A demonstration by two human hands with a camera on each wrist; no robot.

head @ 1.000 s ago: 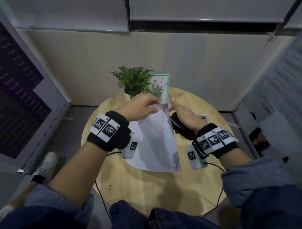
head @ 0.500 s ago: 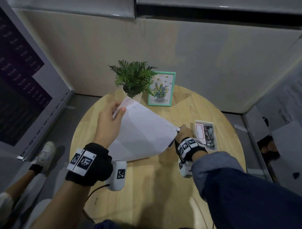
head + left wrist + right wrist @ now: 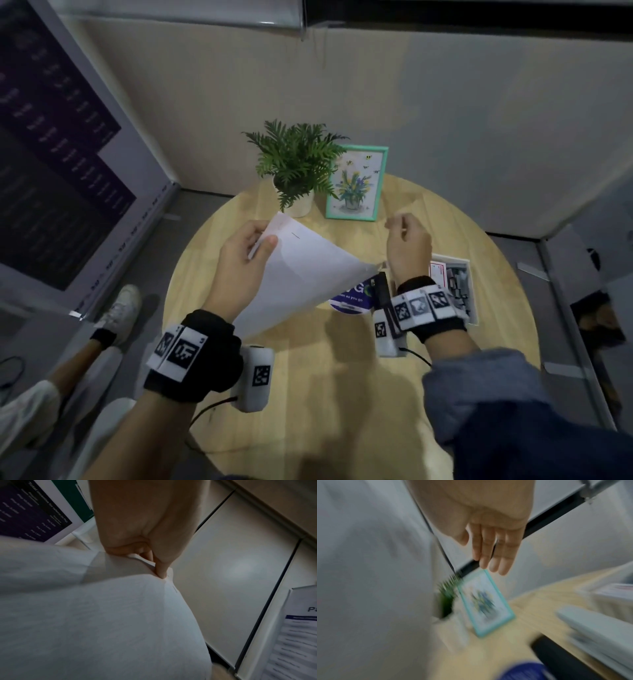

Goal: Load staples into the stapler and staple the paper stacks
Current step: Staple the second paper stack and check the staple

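Note:
My left hand (image 3: 263,240) holds up a white paper stack (image 3: 301,274) above the round table, pinching its top corner between thumb and fingers. A staple (image 3: 295,235) shows near that corner. The left wrist view shows the same pinch by the left hand (image 3: 159,569) on the paper stack (image 3: 120,615), with the staple (image 3: 174,589) just below. My right hand (image 3: 400,226) hovers empty over the table; the blurred right wrist view shows the right hand (image 3: 493,561) with straight fingers. The black stapler (image 3: 380,289) lies on the table under the paper's right corner.
A white box of staples (image 3: 455,284) sits at the table's right. A blue round mat (image 3: 349,298) lies beside the stapler. A potted plant (image 3: 294,164) and a teal picture frame (image 3: 356,185) stand at the back of the wooden table (image 3: 308,394).
The right hand held the stapler at the paper's corner, then went down to the table; now it is raised and empty, and the stapler lies on the table. The left hand still holds the paper.

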